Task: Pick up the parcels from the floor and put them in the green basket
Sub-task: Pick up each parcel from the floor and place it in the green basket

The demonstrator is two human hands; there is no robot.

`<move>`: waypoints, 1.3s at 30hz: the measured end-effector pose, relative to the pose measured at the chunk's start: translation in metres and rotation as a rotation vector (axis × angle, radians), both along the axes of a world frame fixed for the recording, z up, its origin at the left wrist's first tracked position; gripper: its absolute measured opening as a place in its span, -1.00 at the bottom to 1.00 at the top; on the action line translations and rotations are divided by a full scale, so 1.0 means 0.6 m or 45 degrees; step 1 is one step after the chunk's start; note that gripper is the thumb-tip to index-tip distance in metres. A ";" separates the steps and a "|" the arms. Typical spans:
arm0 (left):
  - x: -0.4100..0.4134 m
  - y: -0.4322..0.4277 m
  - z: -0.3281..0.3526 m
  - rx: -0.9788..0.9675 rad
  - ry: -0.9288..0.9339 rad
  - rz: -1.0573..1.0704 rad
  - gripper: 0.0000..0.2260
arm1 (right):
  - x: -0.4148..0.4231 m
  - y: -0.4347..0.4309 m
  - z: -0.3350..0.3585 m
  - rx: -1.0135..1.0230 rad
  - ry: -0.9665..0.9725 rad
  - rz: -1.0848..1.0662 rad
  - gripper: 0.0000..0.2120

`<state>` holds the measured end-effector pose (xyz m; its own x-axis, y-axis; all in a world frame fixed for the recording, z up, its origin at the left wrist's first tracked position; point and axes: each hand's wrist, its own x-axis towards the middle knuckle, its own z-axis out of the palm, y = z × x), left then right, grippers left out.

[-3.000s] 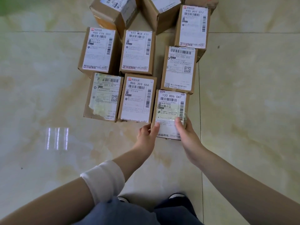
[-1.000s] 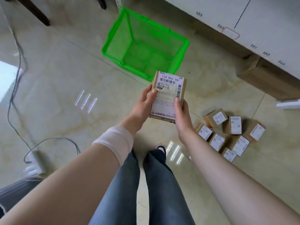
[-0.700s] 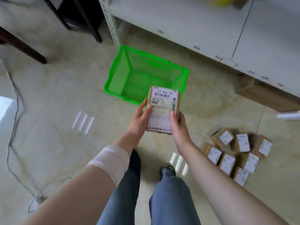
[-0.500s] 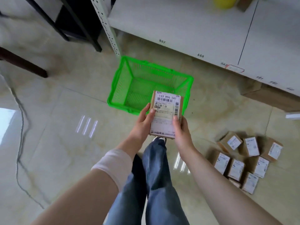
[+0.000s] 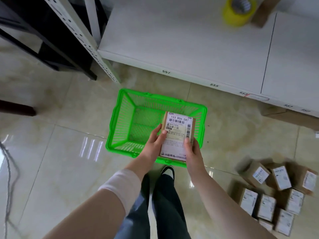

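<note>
I hold a brown cardboard parcel (image 5: 177,133) with a white shipping label between both hands, above the near right part of the green basket (image 5: 120,121). My left hand (image 5: 153,145) grips its left edge with the thumb on the label. My right hand (image 5: 192,150) grips its right edge the same way. The green mesh basket stands on the floor with nothing inside. Several more labelled parcels (image 5: 269,194) lie grouped on the floor at the lower right.
A white shelf (image 5: 189,40) with number tags runs across the top, carrying a yellow tape roll (image 5: 239,11). A white perforated upright (image 5: 82,40) and dark furniture legs stand at the upper left. A cable (image 5: 8,178) trails along the left floor. A cardboard box (image 5: 290,116) sits under the shelf.
I lifted the parcel from the floor group, turned and walked to the basket. The parcel, held ahead of me, now hangs over the basket's near right corner.
</note>
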<state>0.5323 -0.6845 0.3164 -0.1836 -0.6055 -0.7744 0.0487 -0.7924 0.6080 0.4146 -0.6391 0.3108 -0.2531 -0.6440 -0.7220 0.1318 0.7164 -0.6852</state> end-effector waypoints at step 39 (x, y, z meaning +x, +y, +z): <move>-0.047 -0.163 -0.636 -0.426 -0.767 -0.597 -0.62 | -0.031 -0.089 -0.623 0.496 0.327 -0.361 -0.52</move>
